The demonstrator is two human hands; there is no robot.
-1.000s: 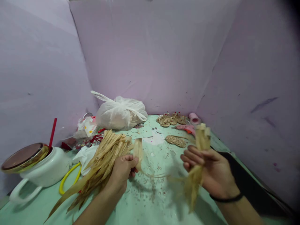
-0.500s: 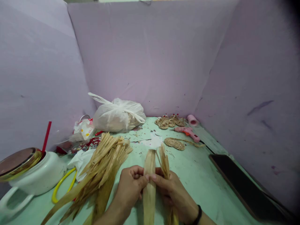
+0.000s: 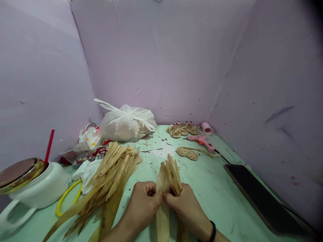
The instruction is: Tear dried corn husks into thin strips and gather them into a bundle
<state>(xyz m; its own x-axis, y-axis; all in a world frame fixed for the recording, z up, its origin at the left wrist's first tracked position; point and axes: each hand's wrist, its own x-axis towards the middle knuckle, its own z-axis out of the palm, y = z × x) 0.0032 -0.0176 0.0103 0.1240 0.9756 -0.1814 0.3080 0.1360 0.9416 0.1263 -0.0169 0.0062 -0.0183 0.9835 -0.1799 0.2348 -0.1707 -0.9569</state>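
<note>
Between my two hands stands a wide, pale strip of dried leaf [image 3: 163, 218], pinched at mid-length by thumbs and fingers. My left hand [image 3: 145, 201] is closed on its left edge. My right hand [image 3: 183, 203] is closed on the right edge and also grips a bundle of narrower dried strips [image 3: 174, 173], whose lower ends hang below the palm. Both thumb tips nearly meet on the strip. To the left of my left hand lies a large pile of dried leaf strips [image 3: 111, 181] on the green tabletop [image 3: 214, 205].
A white mug [image 3: 47, 188] with a lid [image 3: 20, 174] stands far left, near a yellow ring [image 3: 60, 203]. Behind are a white plastic bag [image 3: 126, 124], small woven pieces [image 3: 181, 130], a braided sole-shaped piece [image 3: 187, 153], a pink glue gun [image 3: 203, 141] and pink roll [image 3: 207, 128]. A phone [image 3: 259, 198] lies right.
The strip's upper end now leans against the bundle and looks folded or creased, where it stood flat and apart before. My thumbs have moved closer together. The view has shifted slightly.
</note>
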